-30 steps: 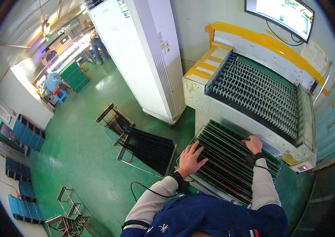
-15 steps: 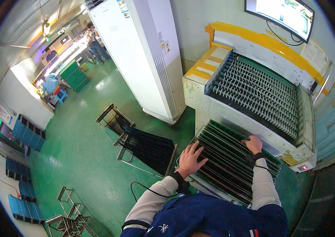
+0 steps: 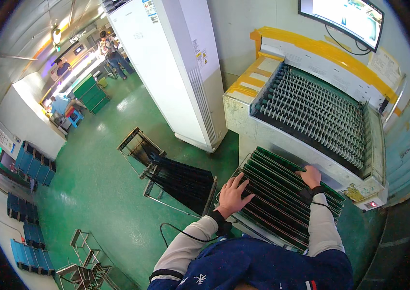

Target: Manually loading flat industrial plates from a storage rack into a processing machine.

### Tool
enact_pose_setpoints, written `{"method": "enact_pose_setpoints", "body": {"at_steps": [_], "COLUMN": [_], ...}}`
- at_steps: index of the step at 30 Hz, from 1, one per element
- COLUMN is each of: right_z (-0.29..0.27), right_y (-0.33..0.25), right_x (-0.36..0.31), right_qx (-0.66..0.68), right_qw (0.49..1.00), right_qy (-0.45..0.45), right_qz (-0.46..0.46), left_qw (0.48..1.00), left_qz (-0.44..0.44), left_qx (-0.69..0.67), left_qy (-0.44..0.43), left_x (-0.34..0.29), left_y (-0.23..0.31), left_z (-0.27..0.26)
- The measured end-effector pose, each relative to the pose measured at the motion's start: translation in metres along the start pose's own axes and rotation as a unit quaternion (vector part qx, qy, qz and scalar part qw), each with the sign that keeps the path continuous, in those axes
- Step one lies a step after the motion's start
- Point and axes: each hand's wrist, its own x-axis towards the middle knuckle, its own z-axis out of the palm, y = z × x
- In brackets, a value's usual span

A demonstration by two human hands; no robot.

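In front of me a wire rack holds several thin, dark green panels on edge in close rows. My left hand lies at the rack's left side, its fingers spread over the panel edges and gripping nothing. At the far right part of the rack my right hand has its fingers curled over the edge of a green panel; some fingertips are hidden. Both wrists wear black bands, the left one with a dark cord.
A roller conveyor machine stands just beyond the rack, below a monitor. Left of the rack is another rack of black panels. A tall white cabinet unit rises behind it. Metal frames stand lower left; people work far off.
My hands and the rack stay in place. In the far background, the standing person has shifted and straightened, and the seated person in light blue has changed posture.
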Motion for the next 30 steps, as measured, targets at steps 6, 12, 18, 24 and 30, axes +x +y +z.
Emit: {"method": "enact_pose_setpoints", "body": {"at_steps": [6,12,18,24,30], "right_z": [-0.0026,-0.0039,-0.0046,0.0013,0.0009], "right_y": [-0.0021,-0.0024,-0.0035,0.0018,0.0003], "right_x": [-0.0014,-0.0018,-0.0020,0.0007,-0.0008], "right_qx": [0.004,0.001,0.002,0.003,0.003], "right_qw": [1.000,1.000,1.000,1.000,1.000], "right_qy": [-0.004,-0.006,-0.012,0.007,0.008], "right_qz": [0.005,0.006,0.007,-0.006,-0.003], "left_qw": [1.000,1.000,1.000,1.000,1.000], "left_qz": [-0.002,-0.005,-0.005,-0.004,0.002], "left_qx": [0.000,0.004,0.003,0.005,0.005], "left_qy": [-0.005,-0.011,-0.010,-0.012,-0.006], "left_x": [0.0004,0.0006,0.0003,0.0014,-0.0001], "left_y": [0.0003,0.0014,0.0019,0.0028,0.0014], "left_z": [-0.0005,-0.0016,-0.0034,-0.0037,-0.0026]}}
